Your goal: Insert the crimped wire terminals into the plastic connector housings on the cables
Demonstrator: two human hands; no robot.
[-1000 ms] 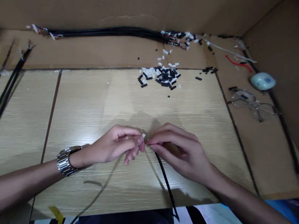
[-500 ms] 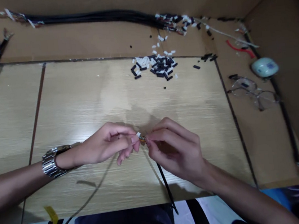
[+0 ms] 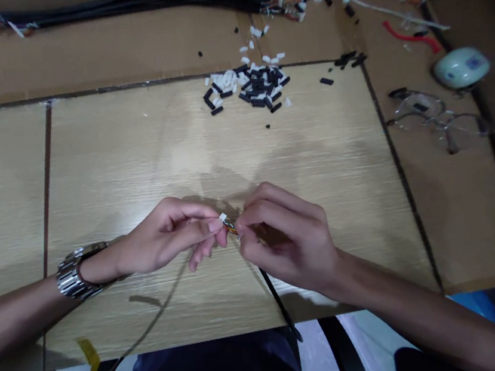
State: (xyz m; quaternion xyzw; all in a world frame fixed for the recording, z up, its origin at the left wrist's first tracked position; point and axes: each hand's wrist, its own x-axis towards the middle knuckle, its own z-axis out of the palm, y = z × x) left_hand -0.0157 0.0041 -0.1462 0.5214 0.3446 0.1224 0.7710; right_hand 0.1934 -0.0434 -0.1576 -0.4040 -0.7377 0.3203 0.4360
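Between my two hands, low over the middle of the table, is the stripped end of a black cable [image 3: 277,299], its thin coloured wires [image 3: 230,226] showing. My left hand [image 3: 170,234], with a metal watch at the wrist, pinches a small white sleeve [image 3: 223,217] at the wire tips between thumb and forefinger. From the right, my right hand [image 3: 287,235] pinches the wires with thumb and fingertips; the exact grip point is hidden. The black cable hangs from below my right hand over the table's front edge.
A pile of short black and white sleeves [image 3: 257,85] lies beyond my hands. A bundle of black cables [image 3: 139,1] runs along the back. At right are eyeglasses [image 3: 442,116], a pale green rounded object [image 3: 462,67] and a red strip [image 3: 412,37]. A yellow-tagged cable [image 3: 134,344] crosses at lower left.
The view has tilted and shifted, so the back items sit higher in it. My hands have drawn slightly apart, and more of the coloured wires shows between them.
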